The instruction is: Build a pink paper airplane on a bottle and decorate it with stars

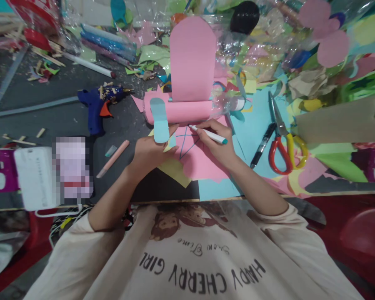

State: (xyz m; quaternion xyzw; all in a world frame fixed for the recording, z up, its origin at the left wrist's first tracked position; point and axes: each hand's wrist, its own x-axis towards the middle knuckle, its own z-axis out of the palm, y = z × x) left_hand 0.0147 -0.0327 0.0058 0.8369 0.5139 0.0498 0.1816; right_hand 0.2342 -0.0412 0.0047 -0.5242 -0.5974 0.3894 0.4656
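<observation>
In my right hand (217,139) is a white marker with a teal end (214,135), its tip on a pink paper sheet (203,164). Dark star-like lines are drawn on that sheet. My left hand (153,152) lies with fingers apart at the sheet's left side, partly under a light blue paper strip (161,131). Just beyond both hands lies a plastic bottle wrapped in pink paper (187,111), its clear neck pointing right. A tall pink paper piece with a rounded top (192,58) extends away from the bottle's far side.
To the left are a blue glue gun (96,108), a peach pen (114,158), a white power bank (36,177) and a phone (73,166). Scissors (279,137) and a black-barrelled pen (262,146) lie right. Paper scraps and plastic bottles crowd the far side.
</observation>
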